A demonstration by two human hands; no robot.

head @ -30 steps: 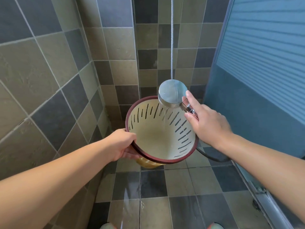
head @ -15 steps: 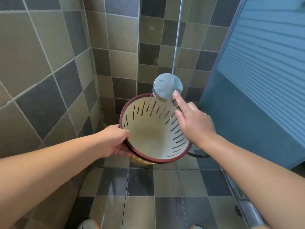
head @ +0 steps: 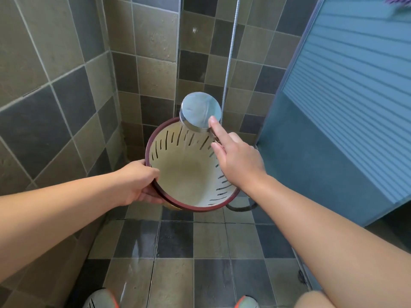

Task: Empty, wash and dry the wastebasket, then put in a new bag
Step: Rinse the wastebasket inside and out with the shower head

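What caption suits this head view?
Left hand tilts slotted wastebasket while right hand aims showerhead into it.

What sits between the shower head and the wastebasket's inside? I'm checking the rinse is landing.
Head view: only thin water streams run from the shower head, held by the right hand, into the wastebasket.

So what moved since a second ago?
The shower head went up and back, from over the basket mouth to its far rim. The right hand holds it as before, and the left hand keeps its grip on the near rim.
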